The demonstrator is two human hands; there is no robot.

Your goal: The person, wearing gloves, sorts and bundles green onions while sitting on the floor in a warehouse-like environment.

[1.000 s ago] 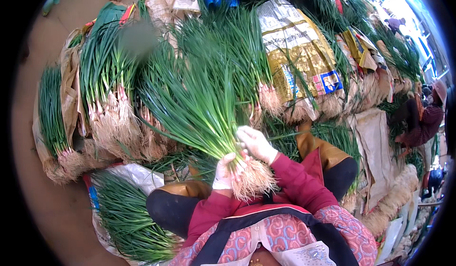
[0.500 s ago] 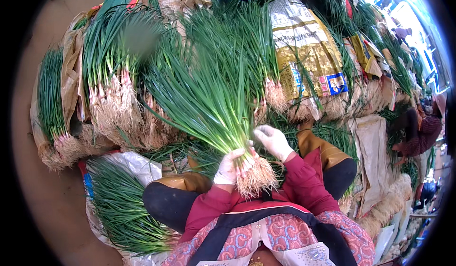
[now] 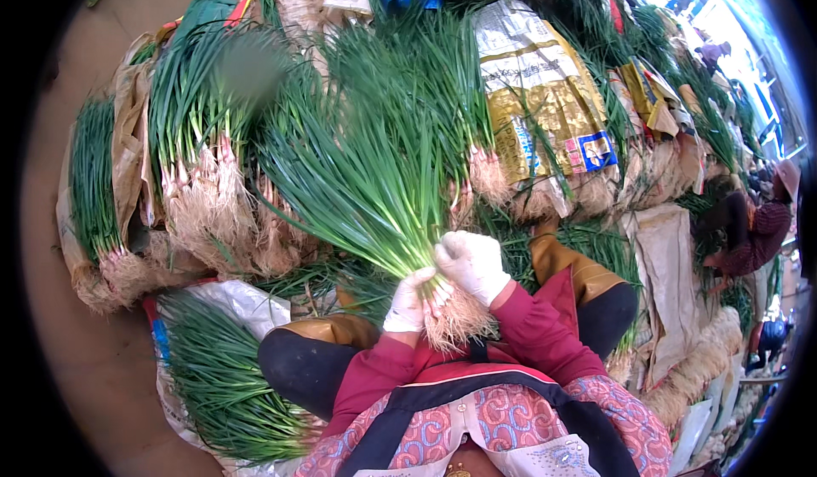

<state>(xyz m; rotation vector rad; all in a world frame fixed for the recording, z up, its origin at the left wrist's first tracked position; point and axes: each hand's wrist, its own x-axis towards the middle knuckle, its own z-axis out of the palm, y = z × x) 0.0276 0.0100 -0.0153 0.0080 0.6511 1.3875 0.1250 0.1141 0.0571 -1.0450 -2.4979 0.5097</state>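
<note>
Right gloved hand (image 3: pixel 473 264) closer than before, against the spring-onion bunch (image 3: pixel 374 200), grip unclear; left gloved hand (image 3: pixel 408 302) clamped around it.

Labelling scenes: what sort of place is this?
Likely a produce-sorting area: green onion bundles laid in rows, a gold-and-white sack over some, and another person off to the right.

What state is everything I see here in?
Held bunch: leaves fanned out, roots attached
Left hand: gloved, closed around the bunch
Right hand: gloved, curled against the bunch, grip unclear
Lower-left greens: lying on white sheet
Gold-and-white sack: spread out, wrinkled
Beige cloth: spread out, creased
</note>
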